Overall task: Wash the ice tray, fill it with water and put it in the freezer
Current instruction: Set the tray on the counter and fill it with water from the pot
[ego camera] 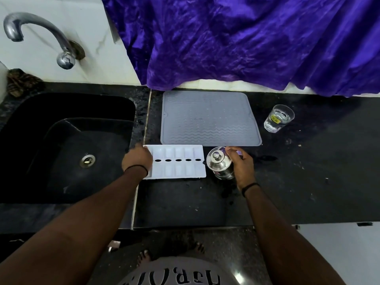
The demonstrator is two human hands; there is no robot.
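At the far left, a curved chrome tap [39,36] is reaching out from the white wall above a black sink [67,145], whose metal drain [87,160] is showing near its middle. A dark scrubber [22,82] is sitting on the counter behind the sink's back corner. The left hand [137,160] is resting on the left end of the white ice tray [176,162], covering that end; whether its fingers are curling under the tray's edge cannot be told. The tray is lying flat on the black counter [308,171], just right of the sink and touching the near edge of a grey silicone drying mat [209,119]. Just beside the tray's right end, a small lidded steel container [221,163] is standing upright, and the right hand [240,167] is gripping it, fingers wrapping round its far side. Further right, well apart from both hands, a clear glass of water [278,118] is standing on the counter. A purple cloth [236,38] is hanging over the wall behind.
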